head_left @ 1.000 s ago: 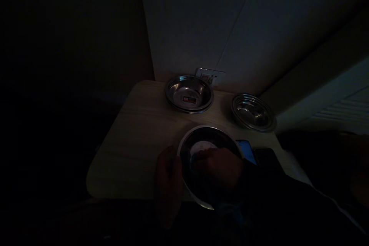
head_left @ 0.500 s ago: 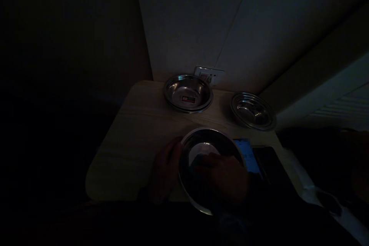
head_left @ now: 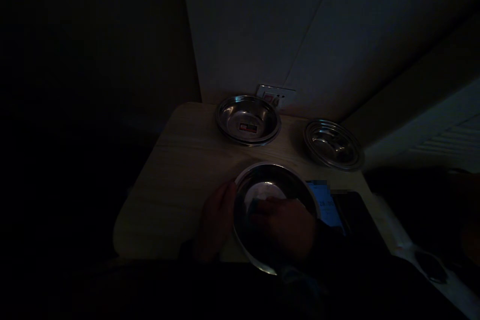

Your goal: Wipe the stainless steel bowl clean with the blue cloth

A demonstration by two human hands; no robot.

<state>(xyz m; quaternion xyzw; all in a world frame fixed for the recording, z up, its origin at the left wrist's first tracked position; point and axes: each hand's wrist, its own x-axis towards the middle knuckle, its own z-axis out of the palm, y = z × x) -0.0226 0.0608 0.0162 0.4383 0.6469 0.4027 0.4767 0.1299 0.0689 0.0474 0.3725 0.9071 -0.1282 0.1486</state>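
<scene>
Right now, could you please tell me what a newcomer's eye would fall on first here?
Probably the lit phone screen, glowing blue just right of the near metal bowl. Next, that bowl itself, with the right hand inside and the left hand at its left rim. Behind, the labelled bowl shines near the wall socket.

The place was a dim indoor corner, most like a room in a home, though the darkness left it unclear which room. A small wood-grain table with rounded corners stood by a pale, seamed wall, where a socket plate sat low, just above the tabletop's back edge. Everyday household goods shared that top: stacked shiny basins with a label inside, another set of metal bowls at the far right, a round metal basin in front, and a phone with a lit screen.
</scene>
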